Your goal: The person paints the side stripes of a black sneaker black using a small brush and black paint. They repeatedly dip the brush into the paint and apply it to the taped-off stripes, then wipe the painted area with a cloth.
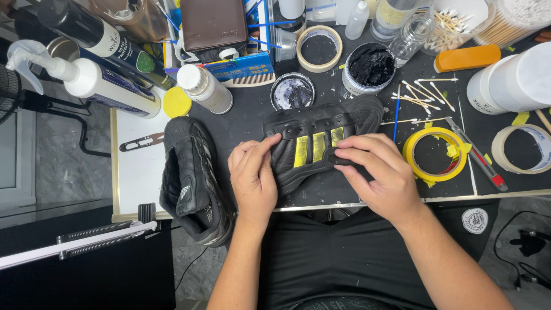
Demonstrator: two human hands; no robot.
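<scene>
A black shoe (321,123) lies on its side on the dark work mat, with three yellow taped stripes (317,146) on its flank. My left hand (252,178) grips the shoe's left part, thumb pressed near the first stripe. My right hand (381,172) rests on the right part and pinches a small dark round piece (333,158) against the shoe beside the stripes. A second black shoe (192,178) lies to the left, sole partly over the table edge.
A yellow tape roll (436,154), a red-handled knife (479,155) and a wide tape roll (523,149) lie right. An open pot of black paste (371,66), its lid (293,92), cotton swabs (422,92), bottles (97,83) and snips (142,141) crowd the back and left.
</scene>
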